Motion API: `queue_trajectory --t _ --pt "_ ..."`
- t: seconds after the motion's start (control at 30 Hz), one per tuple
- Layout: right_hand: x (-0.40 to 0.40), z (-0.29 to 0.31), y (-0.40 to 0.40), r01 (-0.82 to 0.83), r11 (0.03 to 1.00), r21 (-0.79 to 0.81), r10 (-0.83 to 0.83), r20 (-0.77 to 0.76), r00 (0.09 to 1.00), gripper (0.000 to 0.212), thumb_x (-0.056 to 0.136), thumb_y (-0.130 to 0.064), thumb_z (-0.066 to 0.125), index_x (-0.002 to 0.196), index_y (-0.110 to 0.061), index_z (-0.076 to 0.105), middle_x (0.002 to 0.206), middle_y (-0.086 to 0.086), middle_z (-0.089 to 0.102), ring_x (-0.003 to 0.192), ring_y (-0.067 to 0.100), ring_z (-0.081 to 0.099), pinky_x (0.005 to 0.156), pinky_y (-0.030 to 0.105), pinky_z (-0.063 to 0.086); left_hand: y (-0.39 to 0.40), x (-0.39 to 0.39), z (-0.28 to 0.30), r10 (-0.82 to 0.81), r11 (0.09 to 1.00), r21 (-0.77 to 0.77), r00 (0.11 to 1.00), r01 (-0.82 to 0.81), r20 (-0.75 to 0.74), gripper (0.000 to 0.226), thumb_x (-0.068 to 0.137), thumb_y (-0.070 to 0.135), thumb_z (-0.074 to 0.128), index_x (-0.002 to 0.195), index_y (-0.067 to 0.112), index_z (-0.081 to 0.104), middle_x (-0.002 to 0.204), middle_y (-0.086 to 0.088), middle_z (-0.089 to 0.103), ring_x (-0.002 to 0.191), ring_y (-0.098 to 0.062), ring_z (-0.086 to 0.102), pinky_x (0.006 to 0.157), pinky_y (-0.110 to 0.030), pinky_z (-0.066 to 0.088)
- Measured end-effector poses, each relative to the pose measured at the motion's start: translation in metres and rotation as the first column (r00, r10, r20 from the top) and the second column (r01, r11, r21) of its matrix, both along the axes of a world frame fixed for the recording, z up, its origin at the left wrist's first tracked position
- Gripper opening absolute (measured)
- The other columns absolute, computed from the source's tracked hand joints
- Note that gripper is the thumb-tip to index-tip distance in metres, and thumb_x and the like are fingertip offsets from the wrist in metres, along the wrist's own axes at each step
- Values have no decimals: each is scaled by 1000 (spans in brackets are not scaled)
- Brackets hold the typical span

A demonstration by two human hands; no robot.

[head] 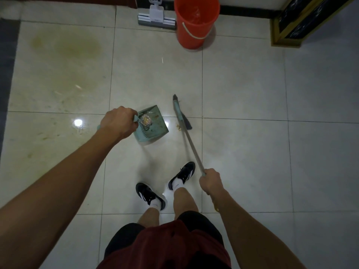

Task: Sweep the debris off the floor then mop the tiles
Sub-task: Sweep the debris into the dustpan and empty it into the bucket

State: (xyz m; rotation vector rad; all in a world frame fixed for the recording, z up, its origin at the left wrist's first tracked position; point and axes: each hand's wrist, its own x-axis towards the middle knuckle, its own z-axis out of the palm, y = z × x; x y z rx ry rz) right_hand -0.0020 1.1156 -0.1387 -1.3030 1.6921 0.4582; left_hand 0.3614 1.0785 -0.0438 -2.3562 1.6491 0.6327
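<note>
Floor stain: a yellowish smear (64,47) spreads over the tile in the upper left of the frame, with faint streaks below it
Light glare: a bright round reflection (78,122) sits on the tile at left of centre
Left hand: the left hand (118,121) reaches in from the lower left and its fingers are curled tight round the teal handle of the dustpan, knuckles up
Dustpan: the teal dustpan (155,127) lies just left of the frame's centre, its open lip turned toward the right, its pan dirty inside
Collected debris: a crumpled shiny wad (146,120) lies in the pan close to the comb teeth by the handle
Mop: a flat white and grey mop head (156,17) rests on the floor at the top centre, against the wall
Shoes: two black and white shoes (150,195) stand on the tiles at lower centre
Loose debris: small yellowish crumbs (178,127) lie on the floor between the dustpan's lip and the broom
Broom: the broom (181,116) stands just right of the dustpan, bristles on the tile, its grey pole slanting down to the right
Bucket: an orange bucket (195,22) stands at the top, just right of the mop
Right hand: the right hand (211,182) at lower right is clenched round the top of the broom pole
Cabinet: a dark framed piece of furniture (303,22) fills the upper right corner
</note>
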Motion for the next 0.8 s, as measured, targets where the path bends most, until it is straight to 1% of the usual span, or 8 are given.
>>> queue_trajectory --t 0.13,0.3,0.4,0.47,0.53,0.6,0.67,0.8 --pt "16 7 13 140 987 80 -149 112 983 23 92 -2 45 88 4 67 74 14 58 52 21 48 43 27 44 3 -9 2 -43 999 17 999 42 19 12 88 32 63 94 24 70 73 -3 51 66 -28 51 63 -33 45" --pt "8 15 26 213 973 90 -225 158 961 25 93 -5 48 101 2 70 71 11 57 53 19 48 44 26 42 14 -14 10 -70 997 22 997 69 30 14 90 33 62 99 25 70 79 -6 58 67 -27 52 63 -33 44" --pt "-3 19 34 278 959 61 -284 165 944 34 94 -8 51 124 -10 67 69 9 59 48 16 46 41 24 39 26 -10 16 -52 998 29 998 51 23 15 89 31 62 98 23 70 80 -6 60 69 -29 56 65 -34 47" --pt "-9 20 36 252 968 13 -251 152 956 41 95 -9 49 134 -12 61 70 8 61 46 14 47 39 23 40 36 -7 18 -59 997 41 998 58 20 15 89 31 62 99 23 70 80 -5 61 70 -28 58 65 -34 48" --pt "-14 23 36 174 983 -51 -166 121 979 41 97 -9 47 135 -9 60 81 9 66 54 16 54 43 25 46 45 -5 20 -53 998 38 998 52 17 15 88 31 63 100 24 71 81 -5 63 69 -26 57 64 -33 47" --pt "-17 23 35 54 991 -119 -45 77 996 40 97 -8 46 134 -5 60 101 15 69 76 23 64 61 28 53 53 -1 21 -28 999 28 1000 28 13 14 88 32 64 98 25 71 83 -6 66 70 -27 58 64 -33 47" --pt "-18 21 33 -44 986 -158 48 23 999 36 97 -7 47 129 1 61 114 20 68 92 29 66 72 27 52 61 3 22 5 1000 17 1000 -5 12 13 87 34 64 94 24 70 81 -6 65 71 -28 61 64 -33 49" --pt "-8 13 30 -157 978 -138 149 -66 987 27 95 -7 48 116 0 63 104 16 67 76 22 57 65 24 45 78 11 17 48 999 0 999 -48 13 12 88 33 63 91 24 69 75 -2 57 66 -27 56 60 -32 45"
